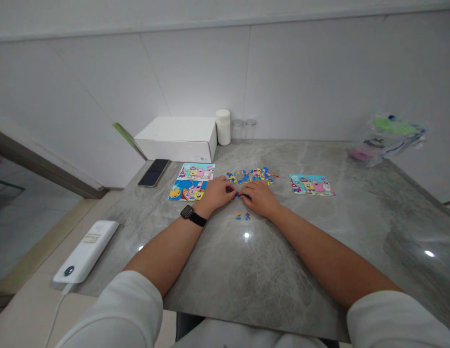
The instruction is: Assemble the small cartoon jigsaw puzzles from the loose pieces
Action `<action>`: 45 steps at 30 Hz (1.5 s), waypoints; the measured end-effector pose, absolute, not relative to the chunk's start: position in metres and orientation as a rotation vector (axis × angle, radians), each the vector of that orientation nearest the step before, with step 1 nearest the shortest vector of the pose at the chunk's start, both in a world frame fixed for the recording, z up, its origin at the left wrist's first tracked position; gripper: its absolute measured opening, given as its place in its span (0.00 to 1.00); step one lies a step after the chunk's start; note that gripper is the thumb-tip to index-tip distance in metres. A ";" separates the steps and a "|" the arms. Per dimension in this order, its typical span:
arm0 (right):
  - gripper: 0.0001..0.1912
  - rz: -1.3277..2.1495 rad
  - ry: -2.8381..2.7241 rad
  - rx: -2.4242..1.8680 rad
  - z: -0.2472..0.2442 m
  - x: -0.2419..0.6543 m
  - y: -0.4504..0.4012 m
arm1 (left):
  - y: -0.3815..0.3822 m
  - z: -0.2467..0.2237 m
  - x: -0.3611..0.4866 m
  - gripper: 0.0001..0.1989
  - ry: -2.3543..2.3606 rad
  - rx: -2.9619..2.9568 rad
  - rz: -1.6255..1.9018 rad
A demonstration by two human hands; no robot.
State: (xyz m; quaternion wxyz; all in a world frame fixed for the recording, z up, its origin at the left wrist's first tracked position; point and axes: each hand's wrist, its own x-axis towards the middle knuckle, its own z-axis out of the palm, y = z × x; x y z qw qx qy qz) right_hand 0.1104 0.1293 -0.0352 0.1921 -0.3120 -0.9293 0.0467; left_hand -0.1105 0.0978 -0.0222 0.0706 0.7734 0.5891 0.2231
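Observation:
My left hand (219, 192) and my right hand (259, 197) meet at the middle of the table, fingertips pinched on a small blue puzzle piece (237, 195) between them. Fingers cover most of it, so its outline is unclear. Just behind the hands spreads a pile of colourful puzzle pieces (252, 175). In front of them lie two loose or small joined puzzle pieces, one yellow and blue (238, 216), the other blue and red (247, 216). Cartoon picture cards (188, 190) lie beside my left hand, partly behind it. Another cartoon card (312, 185) is to the right.
At the back stand a white box (177, 135), a white bottle (223, 127) and two clear jars (244, 131). A phone (154, 172) and a white power bank (86, 251) with a cable lie left. A plastic-wrapped cup (384, 137) stands at the far right of the grey table (254, 280).

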 end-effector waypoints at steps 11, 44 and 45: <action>0.09 0.120 -2.573 -0.864 -0.032 0.112 0.128 | 0.096 -0.018 -0.107 0.06 1.801 2.319 0.641; 0.14 0.161 -2.563 -0.965 -0.034 0.125 0.126 | 0.096 -0.021 -0.103 0.08 1.821 2.310 0.662; 0.14 0.161 -2.568 -0.962 -0.034 0.125 0.126 | 0.096 -0.021 -0.103 0.08 1.821 2.308 0.663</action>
